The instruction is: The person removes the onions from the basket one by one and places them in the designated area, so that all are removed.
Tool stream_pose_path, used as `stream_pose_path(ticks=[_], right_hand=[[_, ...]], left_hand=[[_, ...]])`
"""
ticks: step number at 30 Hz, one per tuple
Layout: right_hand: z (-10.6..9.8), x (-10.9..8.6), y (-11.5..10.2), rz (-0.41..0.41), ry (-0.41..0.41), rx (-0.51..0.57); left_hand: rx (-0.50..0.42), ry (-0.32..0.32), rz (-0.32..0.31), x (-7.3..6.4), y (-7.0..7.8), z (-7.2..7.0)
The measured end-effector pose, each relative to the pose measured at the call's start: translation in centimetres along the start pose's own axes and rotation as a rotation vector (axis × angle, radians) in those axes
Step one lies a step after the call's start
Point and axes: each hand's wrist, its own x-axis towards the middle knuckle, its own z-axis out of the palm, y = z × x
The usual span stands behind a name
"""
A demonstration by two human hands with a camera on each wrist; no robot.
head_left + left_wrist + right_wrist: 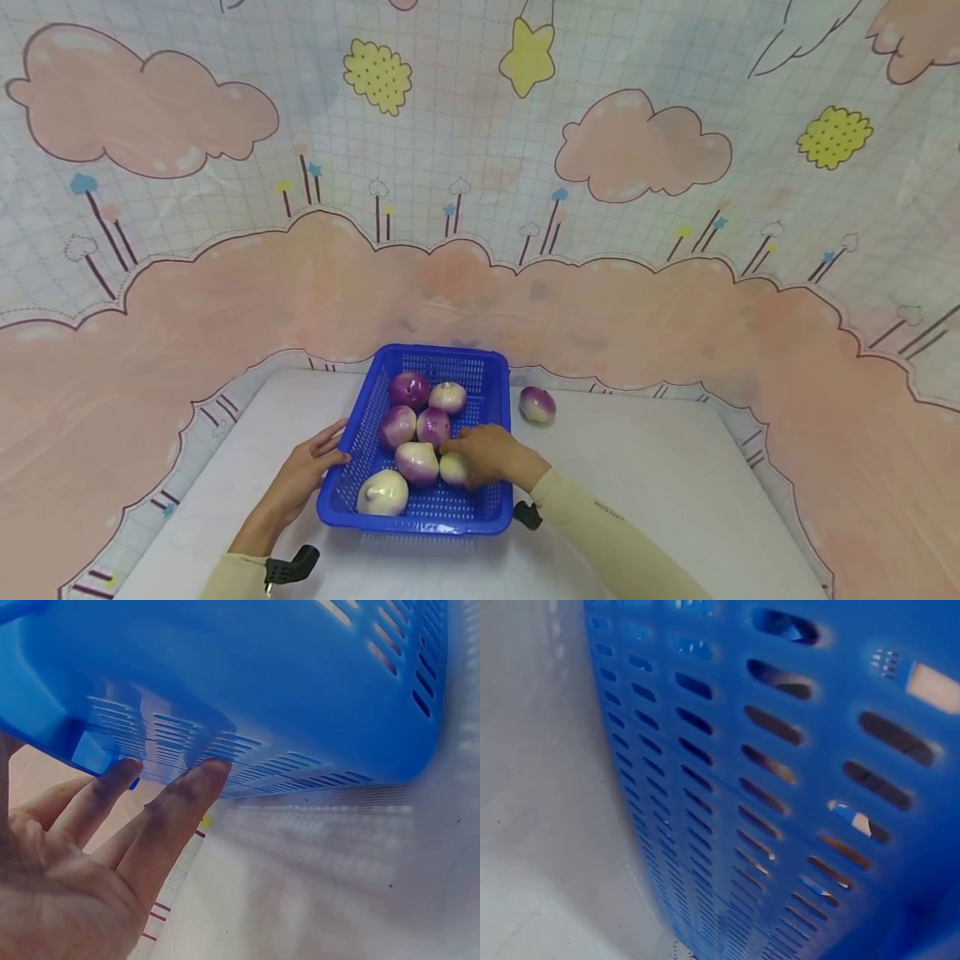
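A blue plastic basket [416,524] with slotted walls holds several glossy purple-and-white onions [417,463]. My right hand [487,454] reaches over the basket's right side and grips a pale onion [453,469] low in the basket, its fingers partly covering it. In the right wrist view the basket's perforated wall [727,772] fills most of the picture and hides that hand. At the basket's left side, my left hand [303,471] has its fingers extended, with the thumb at the rim. The left wrist view shows straight fingers [176,814] against the slotted wall.
One more onion [537,405] lies on the white table [630,483], right of the basket near the back edge. Behind the table hangs a patterned cloth [465,300] with clouds and stars. Both wrists carry small black camera mounts [292,567].
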Motion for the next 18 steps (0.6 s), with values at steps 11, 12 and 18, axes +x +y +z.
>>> stream_pose_path(ticks=[11,12,18], right_hand=[[-0.9,-1.0,0.1,-0.016,0.047,0.138],[-1.0,-1.2,0.2,-0.015,0.055,0.155],[-1.8,-2.3,0.9,-0.016,0.146,0.257]], left_hand=[[-0.001,0.002,0.001,-0.2,0.3,-0.1],[0.000,0.003,0.001,-0.2,0.3,0.0],[-0.006,0.003,0.004,-0.2,0.3,0.0]])
